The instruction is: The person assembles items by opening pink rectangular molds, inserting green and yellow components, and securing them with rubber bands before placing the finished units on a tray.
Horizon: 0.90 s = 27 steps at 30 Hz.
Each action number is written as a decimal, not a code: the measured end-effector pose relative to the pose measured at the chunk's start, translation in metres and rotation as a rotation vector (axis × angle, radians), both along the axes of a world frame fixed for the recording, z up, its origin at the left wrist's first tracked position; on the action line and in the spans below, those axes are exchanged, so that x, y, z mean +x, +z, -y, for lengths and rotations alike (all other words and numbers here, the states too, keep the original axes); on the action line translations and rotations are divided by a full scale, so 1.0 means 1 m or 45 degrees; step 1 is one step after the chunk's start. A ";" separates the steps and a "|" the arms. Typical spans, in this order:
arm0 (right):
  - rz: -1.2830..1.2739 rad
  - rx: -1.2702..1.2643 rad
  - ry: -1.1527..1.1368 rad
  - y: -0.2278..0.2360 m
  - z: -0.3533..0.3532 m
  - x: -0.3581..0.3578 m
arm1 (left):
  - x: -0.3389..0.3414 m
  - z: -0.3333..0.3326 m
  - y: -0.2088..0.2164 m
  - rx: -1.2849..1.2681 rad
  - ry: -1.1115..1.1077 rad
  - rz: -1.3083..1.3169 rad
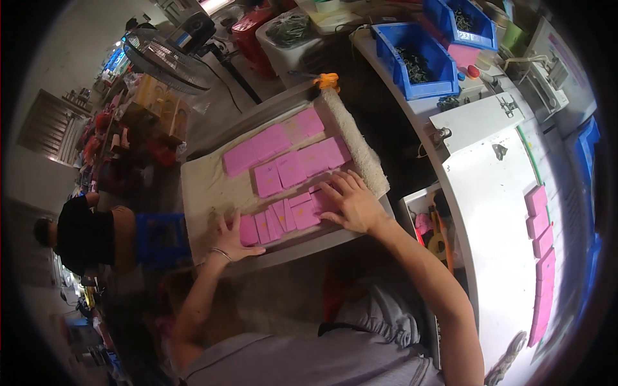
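Pink flat rectangular pieces, perhaps cards or pads, lie in three rows on a cloth-covered board (pixel 209 193) in front of me. The near row (pixel 283 219) has several pieces, some leaning over each other at uneven angles. My left hand (pixel 233 241) rests at this row's left end, its thumb and fingers spread around the end piece. At the right end, my right hand (pixel 353 202) lies over the last pieces with its fingers stretched out, partly hiding them. Beyond are the middle row (pixel 302 166) and the far row (pixel 273 143), both laid more evenly.
A rolled towel edge (pixel 351 135) borders the board's right side. On the white table (pixel 496 244) at right are more pink pieces (pixel 544 296) and blue bins (pixel 412 67) of small dark parts. A fan (pixel 170 61) stands beyond the board; a person (pixel 90 235) is at far left.
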State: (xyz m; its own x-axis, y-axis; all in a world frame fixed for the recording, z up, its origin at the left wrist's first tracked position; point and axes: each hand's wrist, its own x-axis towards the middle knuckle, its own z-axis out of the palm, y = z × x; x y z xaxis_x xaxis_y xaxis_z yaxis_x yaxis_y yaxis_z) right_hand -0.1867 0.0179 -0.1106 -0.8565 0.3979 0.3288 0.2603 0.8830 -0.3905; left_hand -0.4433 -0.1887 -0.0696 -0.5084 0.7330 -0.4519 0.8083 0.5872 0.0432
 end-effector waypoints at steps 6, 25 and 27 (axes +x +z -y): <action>-0.011 -0.001 -0.021 0.002 0.005 -0.003 | 0.011 -0.013 0.000 0.028 -0.222 -0.099; 0.011 -0.043 -0.407 -0.008 0.084 0.099 | 0.166 -0.120 0.081 1.195 -1.120 0.051; -0.057 -0.114 -0.524 0.014 0.101 0.130 | 0.195 -0.134 0.111 1.729 -1.517 -0.050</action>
State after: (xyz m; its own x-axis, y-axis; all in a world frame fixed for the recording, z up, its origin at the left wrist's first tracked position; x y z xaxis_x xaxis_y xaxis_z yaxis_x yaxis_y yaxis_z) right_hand -0.0571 -0.0829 -0.0961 -0.6058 0.7323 0.3110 0.5650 0.6712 -0.4799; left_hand -0.2482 -0.0551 0.0416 0.5158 0.4828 0.7077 0.7372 -0.6710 -0.0796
